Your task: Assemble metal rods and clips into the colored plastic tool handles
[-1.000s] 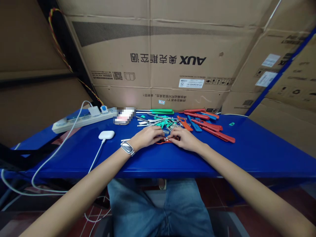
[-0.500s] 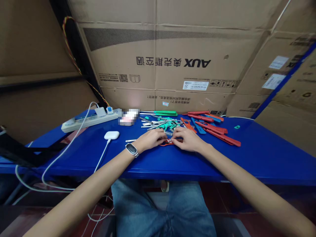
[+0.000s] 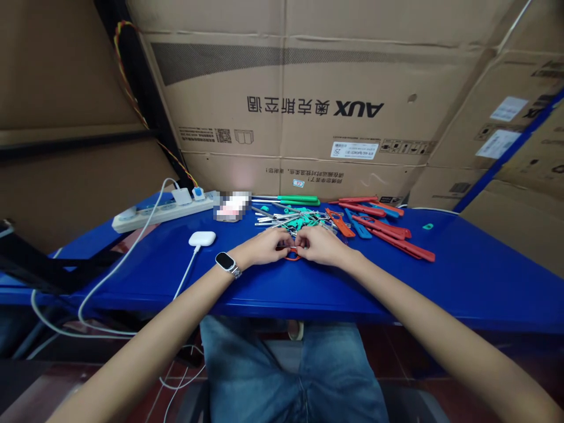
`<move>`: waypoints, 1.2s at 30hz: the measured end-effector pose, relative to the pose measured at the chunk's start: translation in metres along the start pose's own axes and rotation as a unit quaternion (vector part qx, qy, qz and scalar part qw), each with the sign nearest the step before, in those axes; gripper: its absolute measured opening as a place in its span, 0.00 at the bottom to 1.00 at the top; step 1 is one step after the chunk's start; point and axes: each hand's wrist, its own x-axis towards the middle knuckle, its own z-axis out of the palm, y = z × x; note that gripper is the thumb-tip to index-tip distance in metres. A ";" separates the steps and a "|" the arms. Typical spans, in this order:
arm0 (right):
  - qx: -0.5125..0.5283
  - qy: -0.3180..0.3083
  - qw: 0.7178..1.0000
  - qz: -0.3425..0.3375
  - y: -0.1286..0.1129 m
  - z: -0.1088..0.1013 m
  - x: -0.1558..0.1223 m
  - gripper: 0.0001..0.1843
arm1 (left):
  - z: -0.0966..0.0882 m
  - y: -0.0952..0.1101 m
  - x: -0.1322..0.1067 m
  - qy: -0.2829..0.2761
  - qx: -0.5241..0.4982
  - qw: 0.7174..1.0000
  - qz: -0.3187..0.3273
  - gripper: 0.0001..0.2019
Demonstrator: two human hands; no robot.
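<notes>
My left hand (image 3: pixel 269 245) and my right hand (image 3: pixel 321 244) meet low over the blue table, fingertips pinched close together. Between them is an orange-red plastic piece (image 3: pixel 292 256) with a loop-shaped end; my fingers cover the rest of it. A thin shiny part shows at the fingertips, too small to name. Just beyond my hands lies a pile of small green plastic parts (image 3: pixel 304 221) mixed with silver metal rods (image 3: pixel 267 222). An orange plastic handle (image 3: pixel 341 224) with an opening in it rests right of the pile.
Red plastic handles (image 3: pixel 396 235) and a blue one (image 3: pixel 359 225) lie to the right. Green-handled tools (image 3: pixel 299 200) are behind the pile. A white case (image 3: pixel 202 238) on a cable and a power strip (image 3: pixel 163 212) sit left. Cardboard (image 3: pixel 308 70) walls the back.
My hands have come closer together, with the right one shifting left. The orange-red piece now shows its loop toward me. The rod beside my left wrist is out of sight.
</notes>
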 end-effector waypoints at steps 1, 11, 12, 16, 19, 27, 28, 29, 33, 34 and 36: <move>-0.005 -0.002 1.000 0.007 0.000 -0.001 0.000 0.03 | 0.001 0.000 0.001 0.003 -0.003 1.000 -0.009 0.05; -0.023 0.004 1.000 0.017 0.004 -0.007 -0.007 0.05 | 0.003 0.007 0.007 0.041 -0.001 0.999 0.001 0.04; -0.017 0.007 1.000 0.015 0.004 -0.007 -0.007 0.05 | 0.002 0.008 0.004 0.054 0.015 0.998 0.017 0.05; 0.026 0.015 0.999 0.033 0.008 -0.003 -0.007 0.04 | 0.000 0.009 -0.003 0.061 0.050 0.996 0.052 0.08; 0.060 0.013 0.997 0.048 0.012 -0.001 -0.005 0.04 | -0.001 0.007 -0.005 0.054 0.046 0.996 0.049 0.08; -0.008 0.008 1.000 0.004 0.010 -0.007 -0.007 0.05 | 0.000 0.005 -0.002 0.037 0.038 0.998 0.038 0.09; -0.021 0.006 1.000 -0.001 0.009 -0.008 -0.008 0.05 | 0.001 0.005 -0.002 0.037 0.031 0.998 0.036 0.09; -0.033 0.006 0.999 -0.005 0.009 -0.008 -0.008 0.06 | 0.001 0.005 -0.002 0.040 0.025 0.998 0.032 0.08; -0.050 0.016 0.999 -0.005 0.007 -0.007 -0.009 0.06 | 0.004 0.007 -0.003 0.065 0.013 0.998 0.007 0.07; -0.050 0.018 0.999 -0.003 0.007 -0.006 -0.010 0.06 | 0.005 0.008 -0.004 0.070 0.013 0.997 0.004 0.07; -0.049 0.021 0.999 -0.001 0.007 -0.005 -0.010 0.06 | 0.005 0.009 -0.005 0.078 0.015 0.997 0.007 0.07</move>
